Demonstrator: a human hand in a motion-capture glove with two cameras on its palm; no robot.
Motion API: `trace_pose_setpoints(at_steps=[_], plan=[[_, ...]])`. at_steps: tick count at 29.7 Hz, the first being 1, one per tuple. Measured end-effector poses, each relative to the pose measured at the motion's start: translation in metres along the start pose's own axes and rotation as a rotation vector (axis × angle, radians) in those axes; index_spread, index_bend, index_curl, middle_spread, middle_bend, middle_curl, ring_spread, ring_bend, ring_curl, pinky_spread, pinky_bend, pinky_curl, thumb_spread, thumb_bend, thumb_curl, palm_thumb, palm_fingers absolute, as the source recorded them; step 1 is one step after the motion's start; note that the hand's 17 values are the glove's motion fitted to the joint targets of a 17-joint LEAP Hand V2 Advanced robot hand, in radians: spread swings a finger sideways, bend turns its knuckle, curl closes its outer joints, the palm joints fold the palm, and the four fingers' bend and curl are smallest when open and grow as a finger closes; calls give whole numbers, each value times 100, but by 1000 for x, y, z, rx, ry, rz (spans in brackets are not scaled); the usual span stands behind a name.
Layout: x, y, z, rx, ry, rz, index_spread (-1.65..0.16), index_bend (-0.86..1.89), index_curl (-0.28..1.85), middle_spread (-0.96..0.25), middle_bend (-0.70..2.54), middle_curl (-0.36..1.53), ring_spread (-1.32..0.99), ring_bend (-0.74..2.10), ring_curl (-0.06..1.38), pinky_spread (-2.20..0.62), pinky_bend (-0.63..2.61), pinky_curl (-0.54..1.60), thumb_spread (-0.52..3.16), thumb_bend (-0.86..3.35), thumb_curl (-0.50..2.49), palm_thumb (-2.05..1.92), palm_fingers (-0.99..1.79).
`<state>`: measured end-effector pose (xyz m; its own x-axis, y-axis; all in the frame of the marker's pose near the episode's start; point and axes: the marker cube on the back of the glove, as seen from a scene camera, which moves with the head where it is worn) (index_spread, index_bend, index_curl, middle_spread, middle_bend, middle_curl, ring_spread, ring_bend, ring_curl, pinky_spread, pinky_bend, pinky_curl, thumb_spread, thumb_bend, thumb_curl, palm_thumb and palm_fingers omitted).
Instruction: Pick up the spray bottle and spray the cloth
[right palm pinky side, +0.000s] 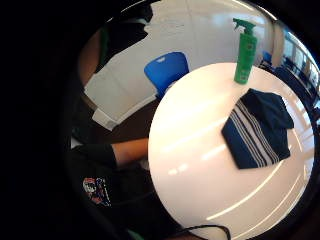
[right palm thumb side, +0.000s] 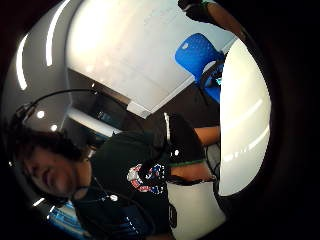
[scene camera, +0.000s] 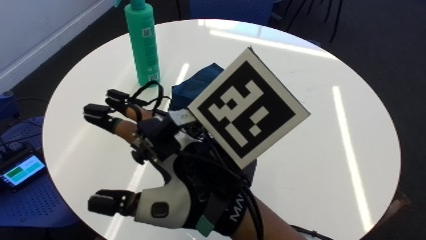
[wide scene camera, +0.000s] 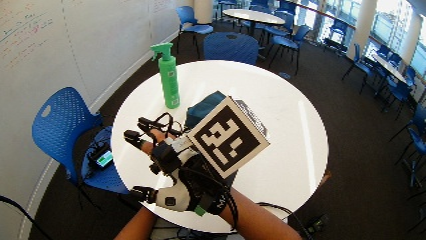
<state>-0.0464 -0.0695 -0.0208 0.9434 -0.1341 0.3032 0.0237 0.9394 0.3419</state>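
Note:
A tall green spray bottle (scene camera: 143, 47) stands upright near the far left of the round white table (scene camera: 333, 130). Beside it lies a folded dark blue cloth (scene camera: 196, 82) with white stripes, partly hidden behind my hand. My gloved right hand (scene camera: 146, 165) hovers over the near side of the table with fingers spread and straight, holding nothing, well short of the bottle. The little finger side palm view shows the spray bottle (right palm pinky side: 245, 52) upright and the cloth (right palm pinky side: 260, 127) flat on the table (right palm pinky side: 200, 165). In the wide view the bottle (wide scene camera: 168, 77) stands left of the cloth (wide scene camera: 203, 107).
A blue chair (wide scene camera: 63, 120) stands left of the table, with a small device (scene camera: 20, 172) on the blue seat beside it. Another blue chair (wide scene camera: 229, 47) is behind the table. More chairs and tables fill the room beyond.

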Motion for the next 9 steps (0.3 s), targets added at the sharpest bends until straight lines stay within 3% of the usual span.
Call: trace_pose_setpoints(at_steps=[9], plan=[[-10,11,9,-27,70,-29,-47,20,34,-6,18,31,-2,22,29,23,20,32,112,-2,46,60,44]])
